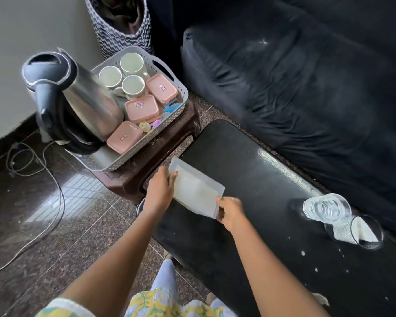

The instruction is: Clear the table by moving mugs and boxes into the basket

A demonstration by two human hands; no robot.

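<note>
A translucent white box (pixel 196 189) is held over the near-left corner of the black table (pixel 249 179). My left hand (pixel 161 188) grips its left end and my right hand (pixel 230 212) grips its near-right corner. The grey basket (pixel 181 86) stands on a brown stool at the upper left. It holds three white mugs (pixel 133 85), three pink-lidded boxes (pixel 142 108), some small items and a steel kettle (pixel 78 99).
A clear glass (pixel 327 208) and a second glass holding a white napkin (pixel 358 232) stand at the table's right. A dark sofa (pixel 306 76) lies behind the table. A patterned hamper (pixel 121 24) stands by the wall. A cable (pixel 46 179) runs across the floor at the left.
</note>
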